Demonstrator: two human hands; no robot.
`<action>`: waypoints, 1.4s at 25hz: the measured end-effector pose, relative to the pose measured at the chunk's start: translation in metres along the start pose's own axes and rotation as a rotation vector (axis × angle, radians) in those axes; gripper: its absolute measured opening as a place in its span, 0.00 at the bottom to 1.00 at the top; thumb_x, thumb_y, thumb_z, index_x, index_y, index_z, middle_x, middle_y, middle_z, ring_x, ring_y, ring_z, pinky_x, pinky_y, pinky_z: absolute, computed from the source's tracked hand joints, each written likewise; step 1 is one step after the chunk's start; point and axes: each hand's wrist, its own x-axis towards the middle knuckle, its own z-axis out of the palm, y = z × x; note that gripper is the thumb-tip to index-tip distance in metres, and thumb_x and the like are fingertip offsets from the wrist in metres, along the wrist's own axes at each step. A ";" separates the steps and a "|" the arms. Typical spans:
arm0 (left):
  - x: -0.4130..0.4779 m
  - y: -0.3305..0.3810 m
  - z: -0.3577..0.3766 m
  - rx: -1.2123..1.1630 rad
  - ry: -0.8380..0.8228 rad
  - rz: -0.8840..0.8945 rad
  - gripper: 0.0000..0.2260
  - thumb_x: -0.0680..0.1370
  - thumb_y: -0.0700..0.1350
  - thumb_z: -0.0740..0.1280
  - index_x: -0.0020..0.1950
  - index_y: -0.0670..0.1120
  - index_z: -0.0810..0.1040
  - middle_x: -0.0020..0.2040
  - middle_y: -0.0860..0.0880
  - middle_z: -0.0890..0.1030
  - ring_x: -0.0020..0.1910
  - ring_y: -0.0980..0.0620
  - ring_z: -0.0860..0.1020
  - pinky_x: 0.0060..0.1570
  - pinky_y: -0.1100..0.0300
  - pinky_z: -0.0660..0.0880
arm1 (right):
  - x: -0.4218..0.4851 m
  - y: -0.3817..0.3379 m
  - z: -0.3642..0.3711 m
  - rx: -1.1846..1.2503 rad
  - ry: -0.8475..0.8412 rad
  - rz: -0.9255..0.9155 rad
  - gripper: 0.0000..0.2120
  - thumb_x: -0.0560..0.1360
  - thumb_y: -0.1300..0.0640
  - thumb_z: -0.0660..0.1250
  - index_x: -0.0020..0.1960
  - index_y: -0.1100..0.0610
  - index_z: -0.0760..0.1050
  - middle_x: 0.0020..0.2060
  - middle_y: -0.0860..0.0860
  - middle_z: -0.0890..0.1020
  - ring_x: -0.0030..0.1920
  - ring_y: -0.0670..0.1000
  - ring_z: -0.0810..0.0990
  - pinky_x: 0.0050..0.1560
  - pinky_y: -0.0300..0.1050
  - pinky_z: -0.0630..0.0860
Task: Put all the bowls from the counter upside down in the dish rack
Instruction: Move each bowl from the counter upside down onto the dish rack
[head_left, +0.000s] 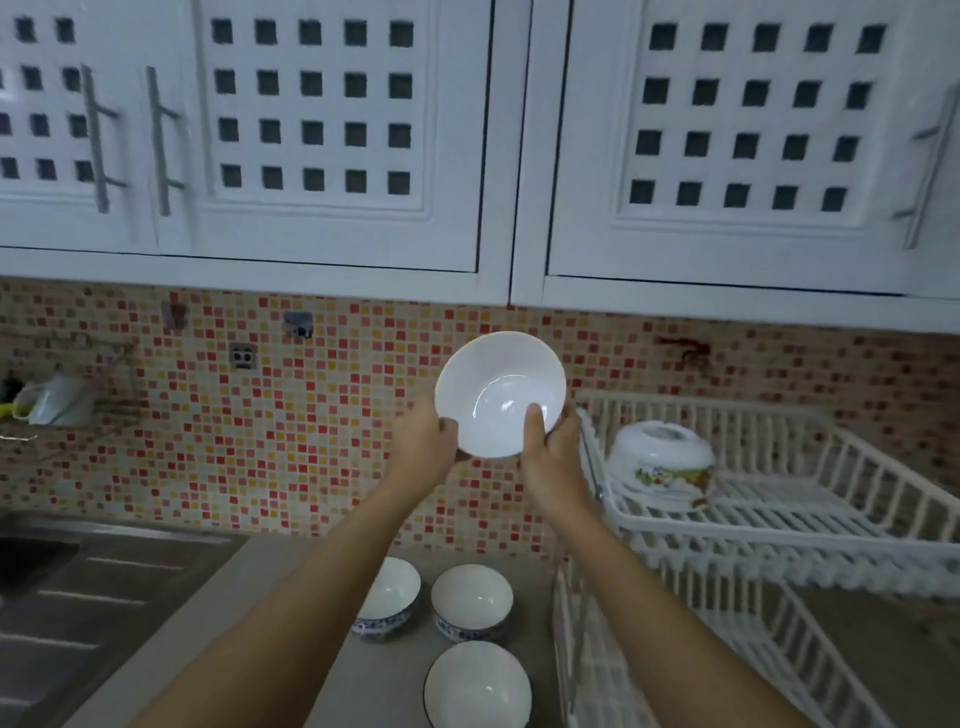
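I hold a plain white bowl (493, 384) up in front of the tiled wall, its inside tilted toward me. My left hand (423, 441) grips its lower left rim and my right hand (550, 447) its lower right rim, thumb inside. Three bowls stand upright on the grey counter below: one with a blue pattern (389, 595), a second blue-patterned one (471, 600), and a white one with a dark rim (478, 686). The white two-tier dish rack (831, 525) stands to the right. A patterned bowl (662, 462) lies upside down on its top tier.
White wall cupboards (337, 130) hang low over the counter, just above the raised bowl. A steel sink and drainboard (78, 587) lie at the left. A wall shelf with a white container (52, 400) sits at far left.
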 end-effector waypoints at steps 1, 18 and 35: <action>0.003 0.014 0.013 -0.027 -0.008 0.022 0.16 0.79 0.36 0.56 0.67 0.42 0.68 0.52 0.47 0.76 0.44 0.49 0.77 0.36 0.52 0.83 | 0.005 -0.004 -0.019 -0.001 0.025 -0.033 0.26 0.80 0.45 0.53 0.72 0.56 0.51 0.62 0.51 0.70 0.57 0.51 0.72 0.51 0.40 0.73; 0.013 0.125 0.145 0.560 -0.210 0.828 0.25 0.82 0.42 0.56 0.77 0.44 0.51 0.74 0.42 0.66 0.52 0.43 0.82 0.51 0.55 0.78 | 0.052 0.021 -0.253 -1.148 -0.119 -0.487 0.47 0.64 0.23 0.47 0.76 0.46 0.49 0.63 0.52 0.69 0.60 0.51 0.69 0.51 0.42 0.71; 0.026 0.076 0.168 0.272 -0.565 0.560 0.33 0.68 0.66 0.67 0.70 0.65 0.59 0.78 0.54 0.53 0.74 0.47 0.61 0.68 0.42 0.68 | 0.082 0.074 -0.282 -0.996 -0.331 -0.789 0.38 0.60 0.51 0.80 0.65 0.54 0.67 0.63 0.56 0.73 0.63 0.57 0.70 0.63 0.51 0.70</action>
